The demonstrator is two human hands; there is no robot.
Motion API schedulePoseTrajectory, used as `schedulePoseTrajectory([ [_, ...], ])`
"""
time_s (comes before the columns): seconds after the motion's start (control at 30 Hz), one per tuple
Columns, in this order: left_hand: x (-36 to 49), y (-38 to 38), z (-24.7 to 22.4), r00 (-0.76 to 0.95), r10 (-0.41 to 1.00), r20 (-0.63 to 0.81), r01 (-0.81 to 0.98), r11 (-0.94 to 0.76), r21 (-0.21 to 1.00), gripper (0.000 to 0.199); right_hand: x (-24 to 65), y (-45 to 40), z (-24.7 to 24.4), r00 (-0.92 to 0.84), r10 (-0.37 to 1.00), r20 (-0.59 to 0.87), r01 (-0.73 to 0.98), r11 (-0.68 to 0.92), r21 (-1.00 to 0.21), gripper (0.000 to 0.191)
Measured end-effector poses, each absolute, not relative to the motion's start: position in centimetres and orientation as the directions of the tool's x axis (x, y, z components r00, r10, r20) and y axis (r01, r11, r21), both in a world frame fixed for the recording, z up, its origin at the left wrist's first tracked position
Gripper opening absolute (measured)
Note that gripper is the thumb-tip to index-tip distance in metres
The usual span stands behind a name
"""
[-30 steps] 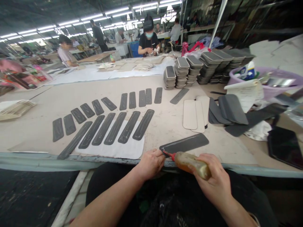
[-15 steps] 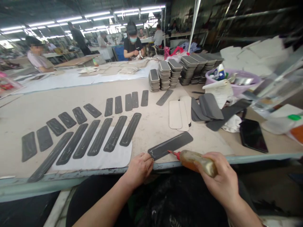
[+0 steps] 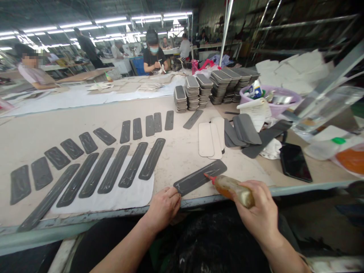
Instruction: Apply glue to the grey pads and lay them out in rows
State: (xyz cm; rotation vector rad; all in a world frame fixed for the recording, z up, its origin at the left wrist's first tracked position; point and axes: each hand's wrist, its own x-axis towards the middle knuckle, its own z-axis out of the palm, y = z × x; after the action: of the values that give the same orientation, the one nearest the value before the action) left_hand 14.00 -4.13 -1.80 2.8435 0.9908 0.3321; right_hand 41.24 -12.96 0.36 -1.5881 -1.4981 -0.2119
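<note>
My right hand is wrapped around a squeeze bottle of glue, tilted so its red nozzle points left. The nozzle tip is at the surface of a dark grey strip with rounded ends, which lies at the table's front edge. A thin glue line shows along the strip. The fingers of my left hand pinch the strip's near left end. To the left, several long dark strips with glue lines lie partly on a white sheet, with shorter dark pieces behind them.
Stacks of finished-looking grey pieces stand at the back. Beige pieces and dark pieces lie right of centre. Further right are a purple basin, a black phone or tablet and a clear container with a green cap. Co-workers sit beyond.
The nozzle has moved a little along the strip, toward its far right end. My left hand still holds the strip. The whole view has shifted slightly.
</note>
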Motion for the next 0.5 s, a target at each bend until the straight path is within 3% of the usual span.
schedulePoseTrajectory([
  [0.2, 13.9, -4.1, -1.6, 0.776, 0.616, 0.134, 0.591, -0.785, 0.186, 0.02, 38.7, -12.7, 0.6, 0.072, 0.815, 0.575, 0.748, 0.336, -0.571, 0.02],
  [0.5, 12.6, -3.6, -0.9, 0.791, 0.606, 0.082, 0.58, -0.786, 0.215, 0.018, 44.6, -12.6, 1.0, 0.412, 0.612, 0.675, 0.861, -0.02, -0.507, 0.023],
])
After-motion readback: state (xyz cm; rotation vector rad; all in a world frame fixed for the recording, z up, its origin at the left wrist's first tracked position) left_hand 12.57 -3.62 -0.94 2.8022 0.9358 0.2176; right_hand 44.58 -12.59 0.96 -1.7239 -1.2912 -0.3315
